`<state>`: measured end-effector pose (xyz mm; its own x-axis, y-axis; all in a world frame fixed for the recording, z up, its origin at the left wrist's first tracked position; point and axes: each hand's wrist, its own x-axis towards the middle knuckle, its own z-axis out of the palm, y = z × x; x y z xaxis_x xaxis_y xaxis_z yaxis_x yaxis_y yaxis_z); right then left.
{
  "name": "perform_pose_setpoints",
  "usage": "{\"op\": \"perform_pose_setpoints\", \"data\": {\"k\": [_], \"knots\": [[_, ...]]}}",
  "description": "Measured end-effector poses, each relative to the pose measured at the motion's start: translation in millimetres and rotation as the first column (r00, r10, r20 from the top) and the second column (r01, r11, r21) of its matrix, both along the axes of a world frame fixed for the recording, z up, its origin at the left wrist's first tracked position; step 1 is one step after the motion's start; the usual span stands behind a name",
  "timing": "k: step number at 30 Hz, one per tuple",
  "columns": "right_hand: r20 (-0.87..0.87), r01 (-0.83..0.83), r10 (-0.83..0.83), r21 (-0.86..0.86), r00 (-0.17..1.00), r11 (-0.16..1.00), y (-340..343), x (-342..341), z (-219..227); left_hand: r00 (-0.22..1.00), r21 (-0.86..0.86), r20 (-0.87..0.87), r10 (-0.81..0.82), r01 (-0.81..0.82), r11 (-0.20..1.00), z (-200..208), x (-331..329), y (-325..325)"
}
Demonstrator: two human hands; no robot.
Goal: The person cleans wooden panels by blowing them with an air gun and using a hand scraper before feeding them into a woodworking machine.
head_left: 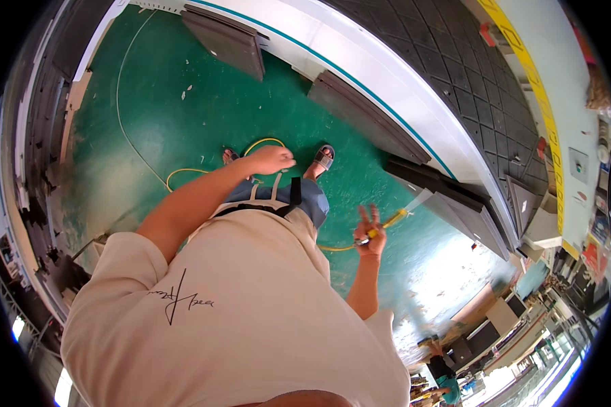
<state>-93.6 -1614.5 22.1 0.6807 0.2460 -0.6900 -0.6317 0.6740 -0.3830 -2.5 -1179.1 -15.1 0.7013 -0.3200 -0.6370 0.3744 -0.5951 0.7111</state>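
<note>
My right hand [371,234] grips the nozzle end of a yellow hose [387,222], two fingers raised. A thin jet of water [419,199] shoots from it toward a dark flat panel [455,203] leaning against the white ledge. The hose trails back across the green floor behind my legs and loops near my sandalled feet [323,159]. My left hand [273,160] hangs out in front of my waist with its fingers loosely curled and nothing visible in it. My cream shirt fills the lower middle of the view.
Several dark panels [227,41] lean along a white ledge with a teal stripe [360,74]. Dark tiled panels [455,74] lie beyond it. The green floor [183,129] is wet, with a thin white cable [125,129]. Another person [445,373] stands far right, near desks.
</note>
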Motion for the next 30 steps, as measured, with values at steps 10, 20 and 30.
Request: {"op": "perform_pose_setpoints", "data": {"k": [10, 20, 30], "knots": [[0.19, 0.646, -0.621, -0.127, 0.76, 0.752, 83, -80, 25, 0.263, 0.207, -0.245, 0.933, -0.926, 0.315, -91, -329, 494], [-0.187, 0.154, -0.368, -0.673, 0.911, 0.724, 216, -75, 18, 0.036, 0.162, -0.32, 0.947, -0.982, 0.092, -98, -404, 602], [-0.469, -0.661, 0.493, -0.663, 0.733, 0.353, 614, 5, -66, 0.475, 0.077, -0.31, 0.823, -0.851, 0.52, -49, -379, 654]]}}
